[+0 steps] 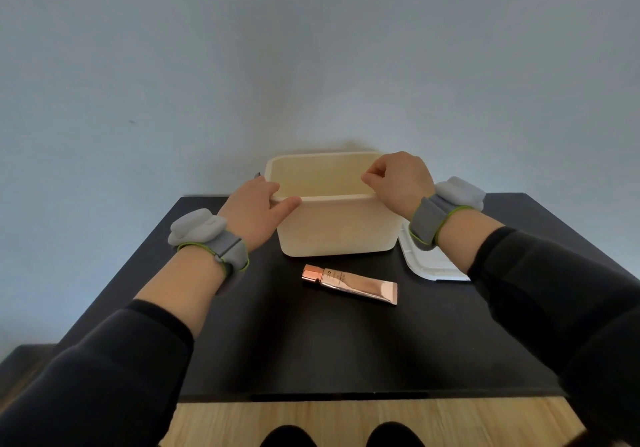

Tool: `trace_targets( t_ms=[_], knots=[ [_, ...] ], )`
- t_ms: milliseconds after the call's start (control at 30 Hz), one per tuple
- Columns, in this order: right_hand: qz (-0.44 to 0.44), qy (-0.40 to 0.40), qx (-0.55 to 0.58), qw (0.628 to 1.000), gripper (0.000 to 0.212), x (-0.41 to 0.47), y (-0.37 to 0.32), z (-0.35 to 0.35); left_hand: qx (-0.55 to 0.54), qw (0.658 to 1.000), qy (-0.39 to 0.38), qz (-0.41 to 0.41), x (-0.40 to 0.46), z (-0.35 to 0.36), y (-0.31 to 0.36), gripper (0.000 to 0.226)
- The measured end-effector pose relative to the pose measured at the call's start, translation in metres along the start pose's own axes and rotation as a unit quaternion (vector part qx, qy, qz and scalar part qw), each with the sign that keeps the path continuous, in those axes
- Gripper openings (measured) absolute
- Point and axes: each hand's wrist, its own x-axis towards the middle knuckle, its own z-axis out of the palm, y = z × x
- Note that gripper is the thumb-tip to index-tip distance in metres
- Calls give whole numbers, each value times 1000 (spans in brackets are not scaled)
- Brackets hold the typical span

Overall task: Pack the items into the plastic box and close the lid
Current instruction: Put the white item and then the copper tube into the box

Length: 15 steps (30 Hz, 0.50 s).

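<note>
A cream plastic box [337,228] stands open-topped at the back of a black table, near the wall. My left hand [258,209] grips the box's near left rim corner, thumb lying along the front edge. My right hand [398,179] holds the right rim, fingers curled over it. In front of the box lies a rose-gold tube [349,283] on its side, cap pointing left. The white lid [429,263] lies flat to the right of the box, partly hidden under my right forearm. I cannot see the box's floor.
The black table [311,342] has its front edge close to me, with wooden floor [346,419] below it. A pale wall [311,65] rises right behind the box. Both wrists wear grey bands with white pods.
</note>
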Motion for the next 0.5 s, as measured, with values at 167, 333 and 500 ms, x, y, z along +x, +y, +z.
trace_targets(
  t_ms=[167, 333, 500],
  knots=[
    [0, -1, 2, 1000, 24, -2, 0, -1, 2, 1000, -8, -11, -1, -2, 1, 42],
    [0, -6, 11, 1000, 24, -5, 0, -2, -4, 1000, -15, -18, -2, -3, 3, 41],
    [-3, 0, 32, 999, 23, -6, 2, -2, -14, 999, -28, -38, -4, -2, 5, 49]
  ],
)
